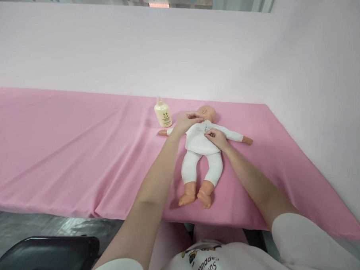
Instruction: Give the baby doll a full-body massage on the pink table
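**Both hands at the collar of a baby doll on a pink table**

A black chair back (48,250) shows at the lower left, on the near side of the table edge; the pink cloth (62,153) covers the table from the left edge across to the right wall, creased in long folds; a small cream bottle (162,114) stands upright on it, just beside the doll's outstretched arm and well apart from the cloth's front edge.

The left hand (187,121) rests on the doll's shoulder close under the chin, fingers curled together; it seems to pinch the neckline of the white top, though the hand is too small here to be sure. The baby doll (200,152) lies on its back in the middle of the cloth, head away from the person, bare feet toward them, arms out to either side; it wears a white top and white leggings. The right hand (216,137) lies on the doll's chest, touching the top, fingertips drawn together on the fabric near a small grey print; both forearms reach over the table from the near edge.
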`<state>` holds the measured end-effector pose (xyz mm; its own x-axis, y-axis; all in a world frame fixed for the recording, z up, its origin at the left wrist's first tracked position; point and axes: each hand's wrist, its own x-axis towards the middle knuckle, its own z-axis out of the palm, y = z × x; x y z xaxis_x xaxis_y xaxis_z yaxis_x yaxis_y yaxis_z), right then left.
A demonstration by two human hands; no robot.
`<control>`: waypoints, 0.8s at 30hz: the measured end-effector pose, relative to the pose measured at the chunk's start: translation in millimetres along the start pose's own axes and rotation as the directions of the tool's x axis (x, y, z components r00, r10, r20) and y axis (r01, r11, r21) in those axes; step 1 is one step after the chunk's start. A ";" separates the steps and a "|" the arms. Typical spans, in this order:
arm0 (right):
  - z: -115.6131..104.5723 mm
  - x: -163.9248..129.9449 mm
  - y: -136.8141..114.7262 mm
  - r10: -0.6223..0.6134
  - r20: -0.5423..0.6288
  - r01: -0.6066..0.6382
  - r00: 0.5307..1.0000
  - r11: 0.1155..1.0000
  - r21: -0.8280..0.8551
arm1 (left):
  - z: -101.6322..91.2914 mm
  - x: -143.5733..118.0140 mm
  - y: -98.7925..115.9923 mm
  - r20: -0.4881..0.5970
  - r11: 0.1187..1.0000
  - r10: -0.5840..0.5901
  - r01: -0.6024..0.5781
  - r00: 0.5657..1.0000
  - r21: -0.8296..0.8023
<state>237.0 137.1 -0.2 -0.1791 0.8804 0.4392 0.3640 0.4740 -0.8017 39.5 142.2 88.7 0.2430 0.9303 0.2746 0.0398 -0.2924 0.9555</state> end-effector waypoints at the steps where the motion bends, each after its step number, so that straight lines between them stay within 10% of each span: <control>1: 0.4 -0.1 -0.2 -0.003 -0.001 0.003 1.000 1.000 0.009 | -1.8 -0.2 8.3 -0.010 0.999 0.044 -0.043 0.999 0.006; 4: 2.0 -0.5 -0.7 0.009 0.000 -0.009 1.000 1.000 0.022 | -3.6 -2.9 13.8 0.058 0.995 0.074 -0.078 0.996 0.061; 7: 2.6 -0.7 -0.7 0.032 -0.005 -0.032 0.999 0.999 -0.007 | 1.6 -6.6 -9.0 0.322 0.954 -0.165 0.068 0.932 0.291; 20: -14.3 10.4 -59.5 -0.157 -0.095 0.165 0.983 0.983 0.086 | 1.2 -5.9 -48.7 0.377 0.946 -0.266 0.165 0.887 0.279; 24: -0.8 -1.9 -42.4 0.014 -0.008 -0.014 1.000 0.996 -0.086 | 3.3 -6.1 -39.4 0.353 0.927 -0.290 0.170 0.890 0.334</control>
<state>222.6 115.3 33.2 -0.1663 0.8866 0.4315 0.4442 0.4581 -0.7699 39.7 147.3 49.0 0.5468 0.8343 -0.0708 0.4018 -0.1873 0.8964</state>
